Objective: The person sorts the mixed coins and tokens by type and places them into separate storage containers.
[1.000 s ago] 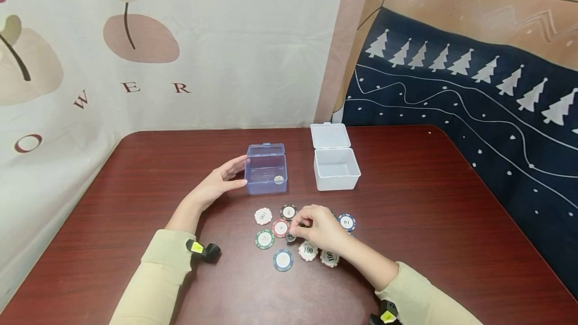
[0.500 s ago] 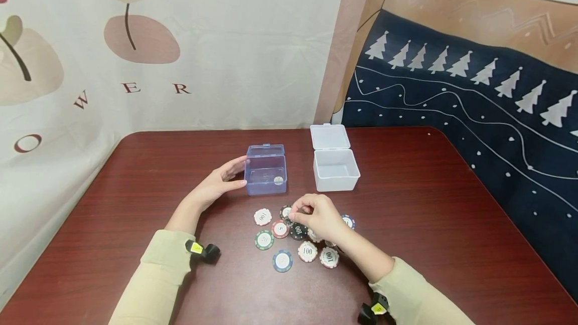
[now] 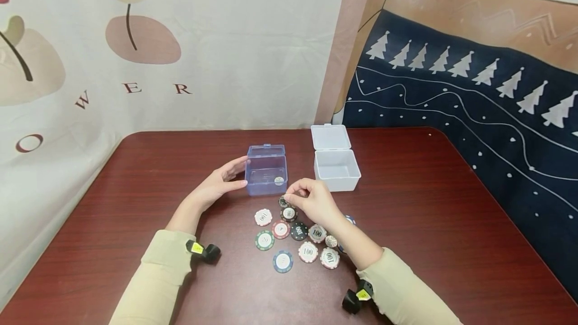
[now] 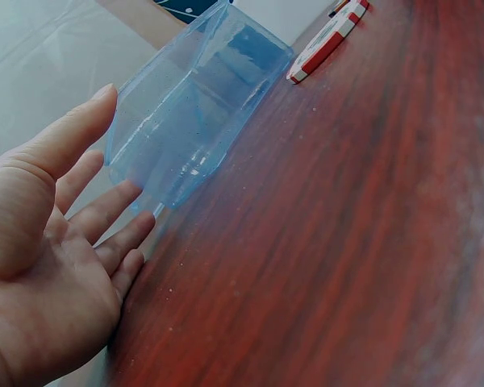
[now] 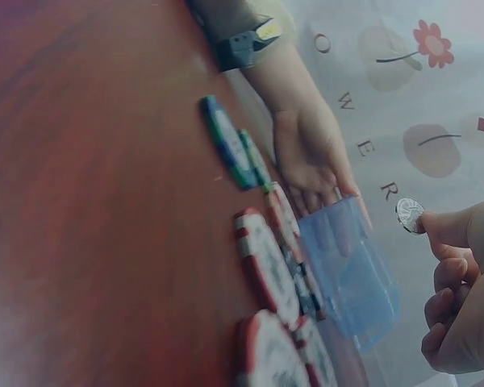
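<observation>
My right hand (image 3: 313, 202) pinches a silver coin (image 5: 410, 216) between thumb and forefinger, held up just in front of a translucent blue box (image 3: 266, 184). That box stands with its lid raised, and another coin (image 3: 279, 181) shows in its right front corner. At the box's left side is my left hand (image 3: 222, 180), its fingers and thumb extended and the tips right at the wall. Below my right hand lie several poker chips, among them a black chip (image 3: 299, 231), a red chip (image 3: 281, 229), a green chip (image 3: 264, 240) and a blue chip (image 3: 283, 261).
A white box (image 3: 337, 177) with its lid raised stands right of the blue one. Another coin (image 3: 331, 241) lies among the white chips (image 3: 308, 252), and my right forearm partly covers blue chips at the right. Printed cloth (image 3: 248, 64) hangs behind the brown table (image 3: 406, 204).
My right hand has lifted the coin from among the chips and carried it away from me, toward the blue box. The left hand has stayed at the box.
</observation>
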`<state>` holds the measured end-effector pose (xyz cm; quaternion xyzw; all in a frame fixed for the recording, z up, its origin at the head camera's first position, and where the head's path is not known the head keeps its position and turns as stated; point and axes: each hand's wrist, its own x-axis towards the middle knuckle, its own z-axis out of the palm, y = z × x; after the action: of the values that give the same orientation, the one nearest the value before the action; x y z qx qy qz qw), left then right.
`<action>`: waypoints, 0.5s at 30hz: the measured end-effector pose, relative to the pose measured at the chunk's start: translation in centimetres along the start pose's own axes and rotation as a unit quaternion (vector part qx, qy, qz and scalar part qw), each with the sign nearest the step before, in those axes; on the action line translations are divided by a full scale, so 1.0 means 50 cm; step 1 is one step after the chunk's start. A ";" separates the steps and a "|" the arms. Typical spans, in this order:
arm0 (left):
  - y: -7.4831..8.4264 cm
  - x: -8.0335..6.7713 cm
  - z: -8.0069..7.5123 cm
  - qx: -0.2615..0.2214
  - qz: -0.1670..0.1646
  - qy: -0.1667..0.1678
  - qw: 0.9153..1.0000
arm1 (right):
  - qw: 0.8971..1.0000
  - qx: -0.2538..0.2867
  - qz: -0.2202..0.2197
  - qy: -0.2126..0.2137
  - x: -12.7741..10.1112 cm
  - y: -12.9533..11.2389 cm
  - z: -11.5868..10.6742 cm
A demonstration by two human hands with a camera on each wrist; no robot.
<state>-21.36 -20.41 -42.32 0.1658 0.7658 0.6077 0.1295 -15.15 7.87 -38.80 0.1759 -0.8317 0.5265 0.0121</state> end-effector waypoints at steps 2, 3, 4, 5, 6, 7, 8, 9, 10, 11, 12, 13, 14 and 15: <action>0.001 0.001 0.000 0.000 0.000 0.000 1.000 | 1.000 0.004 -0.003 0.006 0.009 -0.005 0.001; 0.001 0.001 0.001 -0.001 0.000 0.000 1.000 | 1.000 0.007 -0.003 0.009 0.013 -0.008 0.002; 0.001 0.001 0.001 -0.001 0.000 -0.001 1.000 | 1.000 0.008 -0.003 0.012 0.017 -0.010 0.003; 0.001 0.001 0.001 -0.002 0.001 -0.001 1.000 | 1.000 0.010 -0.004 0.014 0.021 -0.011 0.004; 0.001 0.001 0.001 -0.001 0.002 -0.001 1.000 | 1.000 0.013 -0.005 0.018 0.025 -0.012 0.005; 0.001 0.001 0.001 -0.001 0.002 -0.001 1.000 | 1.000 0.017 -0.005 0.022 0.029 -0.013 0.007; 0.001 0.001 0.001 -0.001 0.002 0.000 1.000 | 0.999 0.019 -0.004 0.026 0.033 -0.013 0.008; 0.001 0.001 0.001 -0.001 0.002 0.000 1.000 | 0.999 0.021 -0.002 0.030 0.036 -0.014 0.009; 0.000 0.001 0.001 0.000 0.002 0.000 1.000 | 0.999 0.023 -0.001 0.034 0.040 -0.015 0.010; 0.000 0.001 0.001 0.001 0.002 0.001 1.000 | 0.999 0.025 0.000 0.038 0.043 -0.014 0.012; 0.000 0.001 0.001 0.002 0.002 0.001 1.000 | 0.999 0.025 0.001 0.041 0.047 -0.013 0.013; -0.001 0.001 0.000 0.002 0.002 0.001 1.000 | 0.999 0.025 0.000 0.045 0.051 -0.013 0.015; -0.002 0.002 0.000 0.003 0.001 0.002 1.000 | 0.999 0.025 0.001 0.048 0.055 -0.011 0.017; -0.002 0.002 0.000 0.003 0.001 0.002 1.000 | 0.998 0.025 0.000 0.052 0.058 -0.010 0.019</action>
<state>-21.46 -20.39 -42.43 0.1659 0.7677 0.6057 0.1270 -17.58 6.03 -38.20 0.1484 -0.8162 0.5560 0.0513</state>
